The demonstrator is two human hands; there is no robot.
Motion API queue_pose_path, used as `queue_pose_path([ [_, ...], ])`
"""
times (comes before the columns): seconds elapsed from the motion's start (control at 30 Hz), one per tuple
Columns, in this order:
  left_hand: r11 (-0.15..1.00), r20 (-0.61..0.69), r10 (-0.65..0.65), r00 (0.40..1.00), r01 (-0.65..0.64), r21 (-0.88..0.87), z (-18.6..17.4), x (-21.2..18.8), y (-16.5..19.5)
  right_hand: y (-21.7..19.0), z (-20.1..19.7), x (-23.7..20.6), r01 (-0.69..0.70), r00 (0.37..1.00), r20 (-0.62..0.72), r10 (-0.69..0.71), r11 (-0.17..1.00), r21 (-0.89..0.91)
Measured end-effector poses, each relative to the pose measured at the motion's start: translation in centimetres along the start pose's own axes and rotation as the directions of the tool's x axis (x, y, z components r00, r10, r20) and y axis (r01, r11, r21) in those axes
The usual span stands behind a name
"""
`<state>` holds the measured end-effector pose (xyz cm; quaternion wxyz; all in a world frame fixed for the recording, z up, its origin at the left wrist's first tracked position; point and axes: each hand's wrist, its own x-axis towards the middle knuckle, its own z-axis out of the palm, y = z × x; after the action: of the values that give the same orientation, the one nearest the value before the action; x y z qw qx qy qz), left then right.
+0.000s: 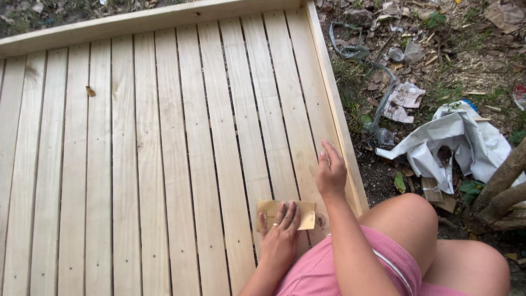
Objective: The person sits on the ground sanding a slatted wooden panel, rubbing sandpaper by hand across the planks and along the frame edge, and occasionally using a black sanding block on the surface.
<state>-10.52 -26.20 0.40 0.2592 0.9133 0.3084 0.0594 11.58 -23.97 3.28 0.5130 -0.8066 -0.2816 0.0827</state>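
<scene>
A pale wooden slatted platform fills most of the head view. My left hand lies flat with spread fingers on a tan sheet of sandpaper, pressing it onto the slats near the bottom. A ring shows on one finger. My right hand rests flat on the outermost slat, fingers together and pointing up, just inside the raised right rail. It holds nothing. My knees in pink shorts sit at the platform's lower right edge.
A small brown leaf lies on the slats at upper left. Right of the platform is bare ground with dead leaves, a crumpled white sack, paper scraps, a grey strap and tree roots.
</scene>
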Motion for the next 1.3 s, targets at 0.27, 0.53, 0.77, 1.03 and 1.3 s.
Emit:
queue_pose_path([
  [0.27, 0.982, -0.148, -0.032, 0.988, 0.058, 0.178, -1.9, 18.2, -4.4, 0.8, -1.3, 0.0, -0.284, 0.959, 0.028, 0.283, 0.958, 0.035],
  [0.53, 0.989, -0.172, -0.012, 0.985, 0.036, 0.141, -2.8, 15.2, -3.2, 3.6, -0.3, 0.7, -0.229, 0.973, 0.069, 0.219, 0.931, 0.285],
  [0.77, 0.998, -0.02, -0.022, 1.0, 0.023, 0.062, -0.4, -0.7, -0.8, 1.2, 0.9, -0.8, -0.064, 0.995, 0.074, 0.074, 0.988, -0.14],
  [1.03, 0.962, -0.138, -0.227, 0.964, 0.244, 0.125, -5.3, 25.4, -6.5, 0.9, -1.3, -0.2, 0.007, 0.999, 0.04, -0.001, 0.986, -0.169],
  [1.3, 0.974, -0.211, -0.002, 0.977, 0.05, 0.22, -4.0, 14.6, -3.7, 1.2, 0.0, -0.1, -0.048, 0.997, 0.05, 0.058, 0.98, -0.191],
])
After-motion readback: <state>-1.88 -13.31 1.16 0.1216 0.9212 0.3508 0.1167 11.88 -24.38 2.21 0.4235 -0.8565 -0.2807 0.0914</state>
